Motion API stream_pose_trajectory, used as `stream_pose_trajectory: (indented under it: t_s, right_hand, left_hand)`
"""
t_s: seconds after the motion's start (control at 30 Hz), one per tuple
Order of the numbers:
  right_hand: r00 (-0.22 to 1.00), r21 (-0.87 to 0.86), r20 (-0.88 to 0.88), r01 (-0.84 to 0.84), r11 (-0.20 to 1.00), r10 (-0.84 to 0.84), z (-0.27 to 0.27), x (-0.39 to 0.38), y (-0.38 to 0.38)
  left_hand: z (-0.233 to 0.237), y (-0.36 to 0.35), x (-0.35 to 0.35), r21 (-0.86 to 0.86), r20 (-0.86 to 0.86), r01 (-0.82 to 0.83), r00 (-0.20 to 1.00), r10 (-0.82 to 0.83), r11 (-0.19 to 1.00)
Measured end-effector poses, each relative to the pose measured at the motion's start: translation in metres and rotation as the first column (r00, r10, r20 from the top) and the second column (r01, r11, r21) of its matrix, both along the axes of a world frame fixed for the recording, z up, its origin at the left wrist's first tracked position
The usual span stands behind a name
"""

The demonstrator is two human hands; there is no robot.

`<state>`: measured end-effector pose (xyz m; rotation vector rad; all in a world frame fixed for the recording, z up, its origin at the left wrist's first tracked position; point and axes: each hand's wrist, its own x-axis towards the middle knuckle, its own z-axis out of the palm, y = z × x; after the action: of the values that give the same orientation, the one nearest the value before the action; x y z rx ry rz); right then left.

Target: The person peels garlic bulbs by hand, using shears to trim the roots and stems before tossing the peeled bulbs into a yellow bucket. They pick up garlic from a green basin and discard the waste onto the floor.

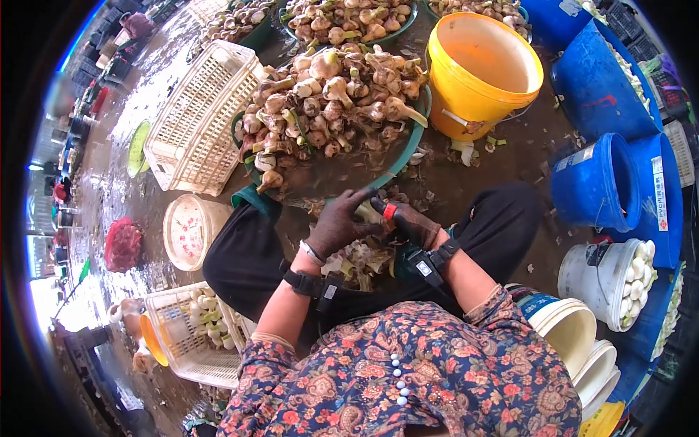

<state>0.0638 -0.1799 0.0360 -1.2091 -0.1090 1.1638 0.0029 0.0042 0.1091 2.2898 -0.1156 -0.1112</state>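
A pale bulb (368,213), partly hidden, is held between the left hand (339,224) and the right hand (412,221), above loose peelings (358,264). It is enclosed narrowly by the left fingers; the right hand's closure cannot be told (something red (389,211) is seen there). Light weight and firm flesh can be judged, with papery skin likely to slip; the widest part is best gripped. Rounded, soil-browned bulbs (333,109) with stiff stalks are heaped in a smooth green tub (413,151).
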Motion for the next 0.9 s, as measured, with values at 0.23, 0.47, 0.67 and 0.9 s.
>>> stream_pose_trajectory:
  t_s: [0.23, 0.47, 0.67, 0.9]
  right_hand:
    - [0.837, -0.231, 0.522, -0.049, 0.972, 0.166, -0.011, -0.003, 0.004]
    - [0.898, 0.018, 0.439, 0.007, 1.0, -0.014, 0.033, -0.001, 0.007]
    - [0.951, 0.338, 0.146, 0.21, 0.917, -0.272, 0.032, -0.008, 0.014]
    - [0.503, -0.022, 0.863, 0.119, 0.993, -0.041, 0.038, -0.009, 0.021]
  left_hand:
    - [-0.022, 0.009, -0.003, -0.199, -0.302, -0.035, 0.953, -0.027, 0.979]
    - [-0.04, 0.001, -0.012, -0.614, -0.522, -0.568, 0.813, 0.258, 0.548]
    - [-0.046, 0.007, -0.024, -0.117, 0.286, -0.213, 0.928, 0.239, 0.97]
    - [-0.052, 0.012, -0.015, -0.734, -0.539, -0.586, 0.81, 0.229, 0.344]
